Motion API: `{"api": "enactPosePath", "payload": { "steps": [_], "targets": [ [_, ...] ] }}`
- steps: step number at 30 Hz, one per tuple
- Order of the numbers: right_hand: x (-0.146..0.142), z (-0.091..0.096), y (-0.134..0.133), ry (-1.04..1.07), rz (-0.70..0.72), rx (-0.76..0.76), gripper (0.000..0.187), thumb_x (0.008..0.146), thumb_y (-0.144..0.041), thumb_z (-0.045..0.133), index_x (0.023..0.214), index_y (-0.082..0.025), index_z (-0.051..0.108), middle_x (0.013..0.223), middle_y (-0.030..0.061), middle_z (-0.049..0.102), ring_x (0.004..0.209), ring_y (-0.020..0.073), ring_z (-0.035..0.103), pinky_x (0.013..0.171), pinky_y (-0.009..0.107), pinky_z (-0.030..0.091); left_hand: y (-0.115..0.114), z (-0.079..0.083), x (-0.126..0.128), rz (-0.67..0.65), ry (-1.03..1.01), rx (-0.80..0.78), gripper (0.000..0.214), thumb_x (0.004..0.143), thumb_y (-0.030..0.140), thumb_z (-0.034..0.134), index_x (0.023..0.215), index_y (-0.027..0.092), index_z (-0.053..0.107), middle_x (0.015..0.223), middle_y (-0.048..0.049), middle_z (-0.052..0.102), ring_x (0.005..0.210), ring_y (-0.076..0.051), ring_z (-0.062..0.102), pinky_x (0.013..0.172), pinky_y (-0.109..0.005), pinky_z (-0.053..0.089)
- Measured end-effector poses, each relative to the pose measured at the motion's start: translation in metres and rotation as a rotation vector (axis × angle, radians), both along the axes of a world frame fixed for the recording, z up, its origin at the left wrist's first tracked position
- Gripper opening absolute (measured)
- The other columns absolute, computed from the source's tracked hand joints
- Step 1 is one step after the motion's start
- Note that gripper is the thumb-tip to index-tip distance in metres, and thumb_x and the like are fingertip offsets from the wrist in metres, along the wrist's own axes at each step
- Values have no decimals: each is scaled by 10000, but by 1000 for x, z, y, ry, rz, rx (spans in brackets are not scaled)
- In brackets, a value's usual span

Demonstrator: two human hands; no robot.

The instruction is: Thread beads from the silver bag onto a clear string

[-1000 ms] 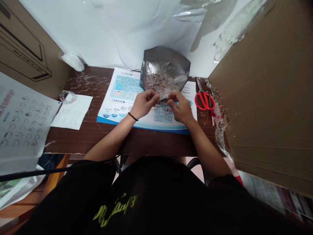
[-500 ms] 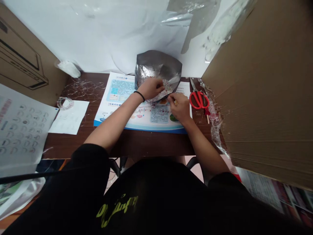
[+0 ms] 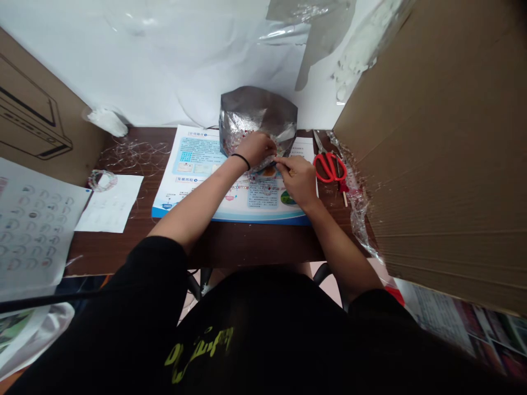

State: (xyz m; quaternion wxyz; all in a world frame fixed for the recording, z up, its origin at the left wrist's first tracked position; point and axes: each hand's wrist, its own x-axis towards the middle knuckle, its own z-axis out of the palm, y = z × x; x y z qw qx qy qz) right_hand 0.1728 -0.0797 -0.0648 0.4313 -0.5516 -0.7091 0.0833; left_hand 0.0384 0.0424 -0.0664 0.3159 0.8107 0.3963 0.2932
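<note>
A silvery grey bag [image 3: 258, 100] stands open on the printed sheet, with many small pink, red and clear beads [image 3: 235, 138] inside. My left hand [image 3: 256, 148], wearing a black band at the wrist, reaches over the bag's mouth with fingers curled down among the beads. What its fingertips pinch is too small to make out. Beside it, at the bag's front right edge, my right hand [image 3: 300, 180] has thumb and forefinger pressed together. Whatever lies in that pinch is not clear. Beaded strands [image 3: 267, 189] rest on the sheet just below the hands.
Red-handled scissors [image 3: 329, 166] lie right of the printed sheet [image 3: 193, 211], near crumpled clear plastic [image 3: 359, 222]. Tangled clear thread [image 3: 138, 153] and beaded loops [image 3: 102, 181] on white paper [image 3: 113, 211] are at the left. Cardboard walls [image 3: 432, 137] flank the table.
The whole view has shifted slightly. My right hand's pinch has come closer to my left hand at the bag's mouth. My left hand stays over the beads.
</note>
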Motion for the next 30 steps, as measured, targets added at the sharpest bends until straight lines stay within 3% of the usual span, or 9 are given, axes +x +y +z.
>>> {"api": "enactPosePath", "payload": {
  "steps": [3,6,10,14,18,24,30],
  "targets": [
    [-1,0,0,3,17,-3,147,838,-232,542,875,-231,684,866,20,691,859,183,606,797,362,468,-18,7,-13,56,-81,-28,101,695,222,640,747,170,708,767,-56,649,799,-176,572,837,-316,408],
    [-4,2,-1,38,41,-7,135,835,-237,547,814,-217,678,871,25,682,889,180,594,819,360,467,-49,10,-30,50,-295,-266,194,743,256,616,889,150,687,777,-53,667,719,-141,592,703,-284,467],
    [-9,6,-6,135,103,-99,147,840,-210,524,829,-200,670,849,21,692,827,155,615,771,325,480,-86,-2,-48,20,-605,-583,252,723,281,665,929,136,663,825,-55,674,705,-104,611,626,-224,477],
    [-12,7,-10,167,141,-187,177,827,-199,519,950,-212,646,819,-5,696,745,135,627,717,293,475,-98,-17,-49,34,-761,-762,302,680,296,718,928,135,653,819,-44,672,722,-95,619,628,-203,477],
    [-13,5,-10,112,80,-197,155,805,-235,554,951,-209,600,751,-18,675,661,128,607,665,278,457,-95,-20,-44,45,-789,-785,328,663,294,737,926,123,638,826,-53,678,703,-99,624,620,-211,478],
    [-10,4,-10,-94,106,-87,149,859,-263,480,855,-214,621,812,17,665,764,155,594,723,307,440,-97,-23,-45,70,-759,-718,324,705,299,704,956,112,619,837,-67,686,754,-131,645,713,-283,507],
    [-13,6,-12,-77,81,-2,155,859,-280,488,818,-198,613,764,16,640,723,141,561,716,306,430,-96,-27,-45,20,-758,-703,279,737,297,672,937,109,624,820,-62,685,745,-115,641,700,-270,506]
  ]
}}
